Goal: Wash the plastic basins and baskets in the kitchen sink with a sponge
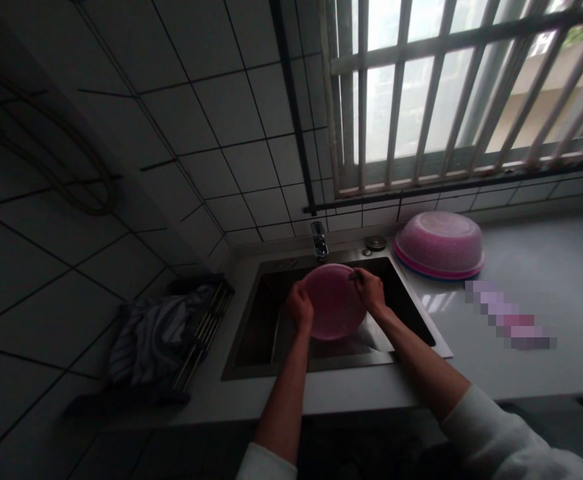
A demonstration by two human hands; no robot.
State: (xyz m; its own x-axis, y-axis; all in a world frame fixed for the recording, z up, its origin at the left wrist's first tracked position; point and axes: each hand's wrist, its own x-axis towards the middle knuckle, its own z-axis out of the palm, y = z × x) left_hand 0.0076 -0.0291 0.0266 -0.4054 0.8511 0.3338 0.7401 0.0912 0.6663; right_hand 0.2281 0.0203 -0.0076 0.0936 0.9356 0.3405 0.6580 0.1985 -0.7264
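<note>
A round pink basin is held inside the steel sink, its hollow facing up toward me. My left hand is closed on the basin's left rim. At the upper right rim, my right hand is closed around a small dark thing, which touches or nearly touches the basin. Its kind is too dim to tell. Behind the basin stands a chrome faucet.
An upside-down pink basin rests on the white counter to the right, near a pixelated pinkish object. Left of the sink, a striped cloth lies by a dark rack. A drain strainer sits behind the sink.
</note>
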